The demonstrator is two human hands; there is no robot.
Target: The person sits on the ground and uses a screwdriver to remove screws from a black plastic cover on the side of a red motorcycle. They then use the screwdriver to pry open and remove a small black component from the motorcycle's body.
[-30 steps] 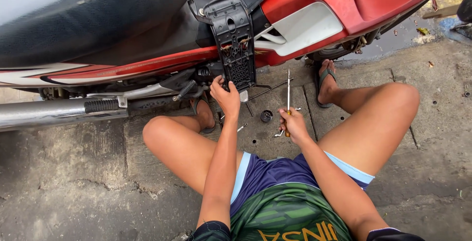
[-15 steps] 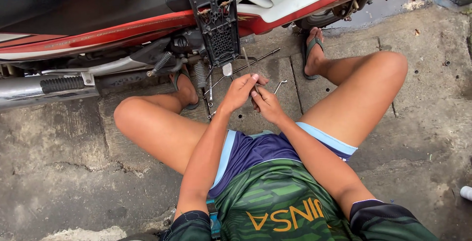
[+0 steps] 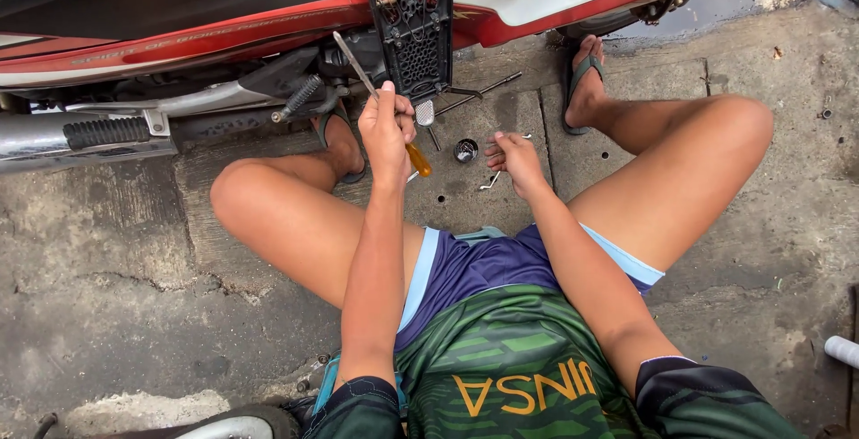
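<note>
I sit on the concrete ground beside a red motorcycle [image 3: 268,23]. My left hand [image 3: 387,130] grips a screwdriver [image 3: 380,103] with an amber handle, its metal shaft pointing up and left toward the engine area. A black plastic cover [image 3: 407,18] hangs from the bike just above that hand. My right hand [image 3: 514,157] hovers low over the ground with fingers apart, holding nothing, next to a small dark round part [image 3: 465,150] and a small bent metal piece [image 3: 489,181].
The exhaust pipe [image 3: 54,139] and a black footpeg [image 3: 300,99] jut out at left. A long metal rod [image 3: 479,94] lies on the ground under the bike. My legs in sandals spread to both sides. A white object [image 3: 841,349] sits at the right edge.
My hands, together half a second ago, have separated. The left hand now holds the screwdriver raised toward the bike; the right hand has dropped toward the small parts on the ground.
</note>
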